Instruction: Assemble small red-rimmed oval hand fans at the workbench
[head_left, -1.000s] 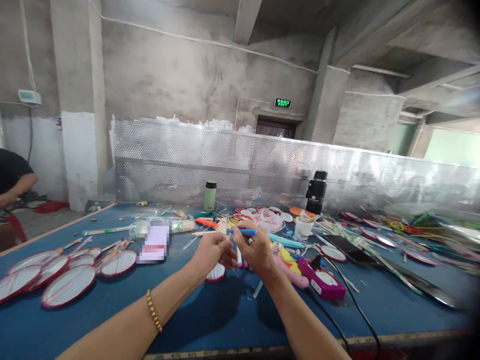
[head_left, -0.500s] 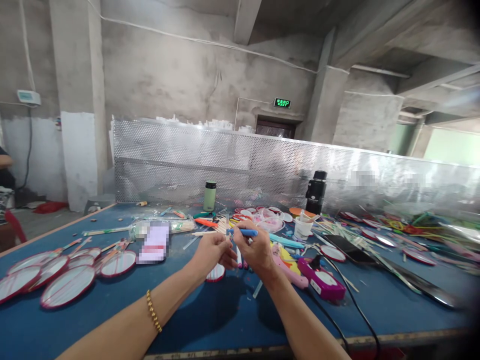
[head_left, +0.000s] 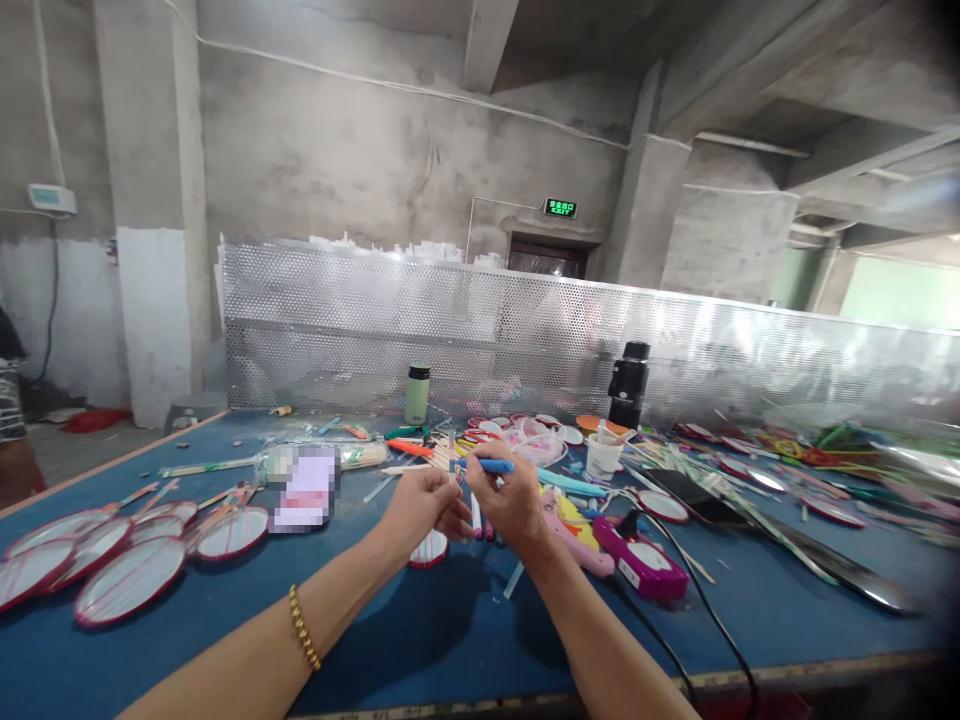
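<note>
Both my hands meet above the middle of the blue table (head_left: 450, 630). My right hand (head_left: 511, 500) is closed around a blue pen-like tool (head_left: 491, 465) that points left. My left hand (head_left: 424, 502) is closed in a pinch on a thin stick (head_left: 452, 450) standing upright between the two hands. A gold bead bracelet (head_left: 304, 628) sits on my left forearm. Under the hands lies a small red-rimmed striped fan (head_left: 429, 548).
Red-rimmed round fans (head_left: 135, 565) lie at the left. A magenta glue gun (head_left: 645, 562) with a black cord (head_left: 705, 610) lies to the right, beside scattered sticks and fans. A green flask (head_left: 417, 393), a black flask (head_left: 628, 385) and a white cup (head_left: 604, 455) stand before a perforated metal screen. A person is at the far left edge.
My hands hold the same pose. The view has shifted slightly, and the person at the far left has moved mostly out of view.
</note>
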